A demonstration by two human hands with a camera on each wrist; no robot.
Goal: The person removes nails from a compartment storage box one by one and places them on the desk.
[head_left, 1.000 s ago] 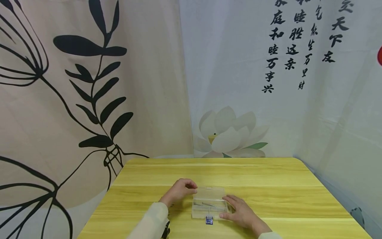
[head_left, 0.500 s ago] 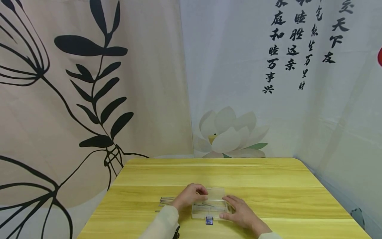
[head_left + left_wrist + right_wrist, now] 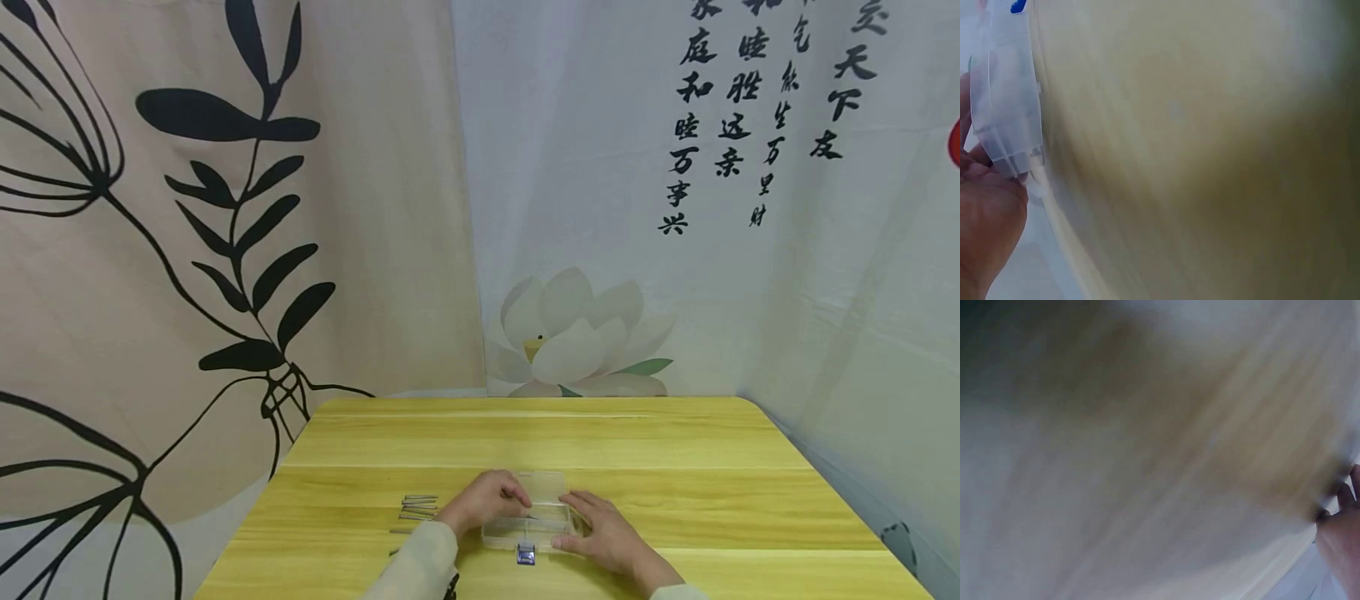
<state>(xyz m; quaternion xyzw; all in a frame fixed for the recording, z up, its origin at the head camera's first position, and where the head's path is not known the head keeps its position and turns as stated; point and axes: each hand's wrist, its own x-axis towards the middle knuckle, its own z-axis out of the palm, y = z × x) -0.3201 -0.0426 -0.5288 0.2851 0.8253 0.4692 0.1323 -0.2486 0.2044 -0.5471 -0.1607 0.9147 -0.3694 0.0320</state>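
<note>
A clear plastic compartment box lies on the table with its lid raised away from me. A blue latch hangs at its front. My right hand grips the box's right side, thumb at the front corner and fingers behind. From the left, my left hand reaches into the rear compartment with curled fingers; a thin nail-like piece shows by the fingertips, and whether they pinch it is hidden. The left wrist view shows the box close to a hand. At the right wrist view's edge is my right hand.
Several metal nails lie on the wooden table left of the box, some partly behind the left sleeve. A printed cloth hangs behind the table's far edge.
My left hand has moved right and down, from beside the lid into the rear compartment, uncovering nails on the table. The right hand has stayed on the box.
</note>
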